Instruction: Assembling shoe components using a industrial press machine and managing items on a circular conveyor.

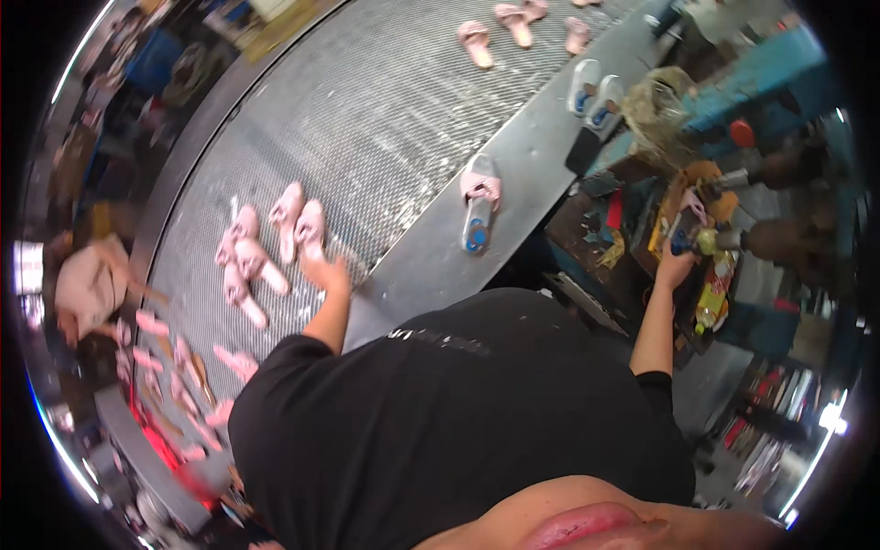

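My left hand (327,273) reaches over the mesh conveyor and grips the near end of a pink slipper (312,227). Close beside it lies another pink slipper (286,215), and several more pink slippers (259,266) are grouped to the left. Off to the right, my right hand (676,268) is at the machine, closed on a slipper (683,225) with a pink strap and a blue patch. That slipper is partly hidden by the fingers and machine parts. Between my hands, a single slipper (480,203) with a pink strap and blue heel patch rests on the metal ledge.
The mesh conveyor (367,119) curves past on the left, edged by the metal ledge (417,270). Pink slippers (475,44) sit at its far end; two pale slippers (584,87) stand on the ledge. The blue machine (761,78) and a yellow-capped bottle (708,312) are at right.
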Motion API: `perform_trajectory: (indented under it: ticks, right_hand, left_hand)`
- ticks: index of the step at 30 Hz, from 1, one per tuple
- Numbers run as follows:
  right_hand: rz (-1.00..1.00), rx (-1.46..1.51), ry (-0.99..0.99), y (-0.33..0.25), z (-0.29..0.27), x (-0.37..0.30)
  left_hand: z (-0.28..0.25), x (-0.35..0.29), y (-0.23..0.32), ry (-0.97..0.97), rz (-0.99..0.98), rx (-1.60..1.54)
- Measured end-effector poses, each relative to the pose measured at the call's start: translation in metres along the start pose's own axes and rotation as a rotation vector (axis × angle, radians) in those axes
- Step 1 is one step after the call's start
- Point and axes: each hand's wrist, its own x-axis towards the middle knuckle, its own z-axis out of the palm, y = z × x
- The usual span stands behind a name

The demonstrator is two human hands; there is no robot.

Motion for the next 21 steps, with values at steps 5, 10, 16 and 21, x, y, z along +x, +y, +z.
perform_trajectory:
  ticks: [5,10,16,21]
  right_hand:
    - [-0.024,0.027,0.012,0.038,0.026,-0.002]
    - [0.024,-0.115,0.035,0.005,0.01,-0.038]
    - [0.322,0.305,-0.089,-0.115,-0.061,-0.152]
    - [0.157,0.681,-0.234,-0.192,-0.045,-0.157]
  left_hand:
    - [-0.004,0.03,-0.017,-0.258,-0.099,0.253]
    - [-0.002,0.067,0.027,-0.225,0.268,-0.098]
    - [-0.004,0.019,0.157,-1.166,-0.527,-1.709]
    - [-0.068,-0.095,0.255,-1.934,-0.41,-1.523]
